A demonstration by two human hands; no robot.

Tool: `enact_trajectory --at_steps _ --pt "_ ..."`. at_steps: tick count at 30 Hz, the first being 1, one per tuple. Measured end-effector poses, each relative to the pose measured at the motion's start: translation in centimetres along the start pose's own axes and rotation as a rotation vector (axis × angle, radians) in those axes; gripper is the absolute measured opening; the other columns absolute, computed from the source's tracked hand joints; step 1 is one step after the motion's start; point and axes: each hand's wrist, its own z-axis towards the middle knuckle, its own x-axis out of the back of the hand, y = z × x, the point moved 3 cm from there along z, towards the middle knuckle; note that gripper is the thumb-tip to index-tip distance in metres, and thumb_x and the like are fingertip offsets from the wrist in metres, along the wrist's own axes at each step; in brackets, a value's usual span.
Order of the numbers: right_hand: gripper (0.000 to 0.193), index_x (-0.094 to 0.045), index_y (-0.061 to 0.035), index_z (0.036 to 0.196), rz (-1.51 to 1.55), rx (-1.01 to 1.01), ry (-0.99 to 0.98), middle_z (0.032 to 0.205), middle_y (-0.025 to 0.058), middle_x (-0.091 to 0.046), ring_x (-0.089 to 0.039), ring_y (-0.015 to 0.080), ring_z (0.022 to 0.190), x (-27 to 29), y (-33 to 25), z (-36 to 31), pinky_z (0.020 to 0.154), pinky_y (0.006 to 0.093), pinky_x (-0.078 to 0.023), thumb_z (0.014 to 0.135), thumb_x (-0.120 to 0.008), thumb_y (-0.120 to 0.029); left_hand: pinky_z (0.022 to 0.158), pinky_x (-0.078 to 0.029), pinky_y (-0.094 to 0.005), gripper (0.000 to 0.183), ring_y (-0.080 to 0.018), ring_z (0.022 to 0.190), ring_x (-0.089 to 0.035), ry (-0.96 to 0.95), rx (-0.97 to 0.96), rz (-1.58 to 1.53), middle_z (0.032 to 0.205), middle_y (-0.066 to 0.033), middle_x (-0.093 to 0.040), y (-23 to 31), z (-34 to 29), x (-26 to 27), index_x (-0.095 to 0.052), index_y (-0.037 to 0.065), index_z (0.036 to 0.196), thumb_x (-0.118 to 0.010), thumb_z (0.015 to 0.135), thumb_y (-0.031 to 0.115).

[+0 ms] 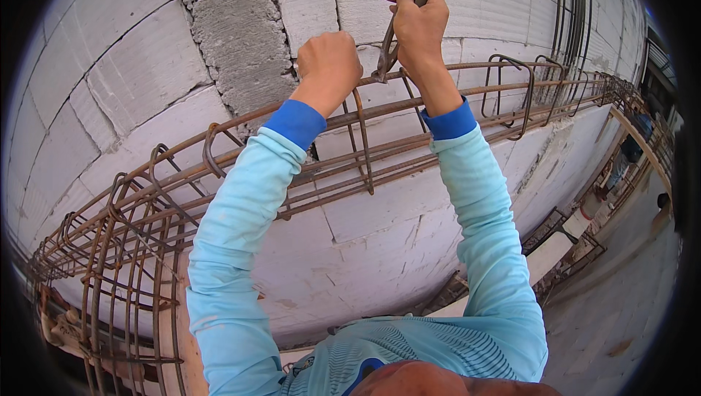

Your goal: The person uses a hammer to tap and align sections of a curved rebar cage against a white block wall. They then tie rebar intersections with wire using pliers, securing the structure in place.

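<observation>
I see a wall of pale grey blocks (131,82) with rough mortar joints; a bare concrete floor (621,308) lies at lower right; daylight falls evenly across everything.

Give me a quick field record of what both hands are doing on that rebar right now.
left hand: closed around a top bar of the rebar cage
right hand: gripping the handles of pincers
pincers: jaws down at a top bar, beside a stirrup
cage: rusty, long, lying along the block wall
sleeves: light blue, darker cuffs
</observation>
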Motion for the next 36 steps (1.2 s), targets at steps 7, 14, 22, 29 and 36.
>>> enact_trajectory --at_steps 7,14,22,29,36 --pt "0.009 -0.057 -0.0012 0.109 0.045 0.018 -0.015 0.113 0.0145 -0.072 -0.068 0.0182 0.092 0.5 1.2 1.1 0.080 0.0311 -0.053 0.101 -0.053 -0.001 0.077 -0.058 -0.0467 0.024 -0.0397 0.086 -0.073 -0.079 -0.019 -0.150 0.088 -0.0270 -0.073 -2.6 1.9 -1.4 -0.076 -0.004 0.090 -0.072 0.083 0.019" --pt "0.011 -0.059 0.0016 0.109 0.019 0.004 0.031 0.107 0.0152 -0.071 -0.070 0.0208 0.092 -1.7 3.4 2.9 0.079 0.0328 -0.053 0.099 -0.056 0.000 0.065 -0.051 -0.0363 0.021 -0.0199 0.071 -0.065 -0.313 -0.136 -0.620 0.077 -0.0127 -0.074 -5.6 2.9 -1.5 -0.080 -0.002 0.089 -0.078 0.087 0.019" --pt "0.014 -0.065 0.0037 0.108 -0.034 0.026 0.071 0.103 0.0132 -0.070 -0.070 0.0221 0.096 -3.8 5.7 2.3 0.083 0.0328 -0.052 0.099 -0.058 -0.004 0.068 -0.050 -0.0334 0.017 -0.0167 0.074 -0.065 -0.304 -0.069 -0.759 0.080 -0.0108 -0.075 -6.4 2.3 -0.6 -0.079 -0.002 0.092 -0.079 0.086 0.014" --pt "0.017 -0.064 0.0043 0.112 0.019 0.050 0.076 0.108 0.0141 -0.069 -0.070 0.0244 0.103 -3.9 5.0 1.7 0.087 0.0330 -0.051 0.099 -0.057 -0.005 0.071 -0.051 -0.0340 0.019 -0.0176 0.078 -0.066 -0.228 -0.086 -0.764 0.087 -0.0107 -0.076 -6.2 1.7 -0.7 -0.079 0.001 0.099 -0.079 0.087 0.015" --pt "0.023 -0.062 0.0051 0.121 0.101 -0.081 0.053 0.125 0.0171 -0.064 -0.066 0.0276 0.115 -3.3 5.5 1.7 0.097 0.0348 -0.049 0.102 -0.054 -0.005 0.074 -0.052 -0.0359 0.018 -0.0189 0.081 -0.068 -0.164 -0.114 -0.717 0.088 -0.0124 -0.076 -5.9 1.5 -0.6 -0.079 0.000 0.099 -0.078 0.087 0.013"
